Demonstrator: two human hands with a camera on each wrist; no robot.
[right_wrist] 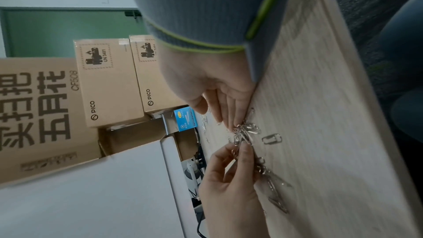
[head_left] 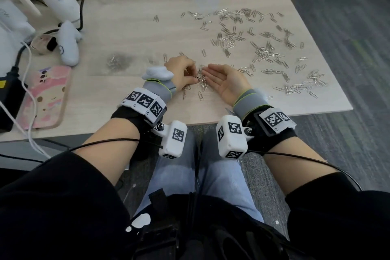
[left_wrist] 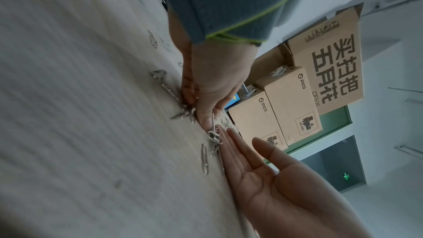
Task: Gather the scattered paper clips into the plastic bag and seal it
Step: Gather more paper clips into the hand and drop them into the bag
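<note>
Most paper clips (head_left: pixel 259 48) lie off to the right, nearer the flat, open-palmed right hand (head_left: pixel 226 81); left hand (head_left: pixel 182 72) pinches a small clump (head_left: pixel 201 79) between both.

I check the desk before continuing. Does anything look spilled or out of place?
Yes. Paper clips lie scattered loose over the right half of the desk, some near its right edge, where they could slip off.

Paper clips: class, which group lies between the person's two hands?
The small pile near the desk's front edge, pinched by the left hand beside the open right palm; the other clips lie scattered farther right.
</note>
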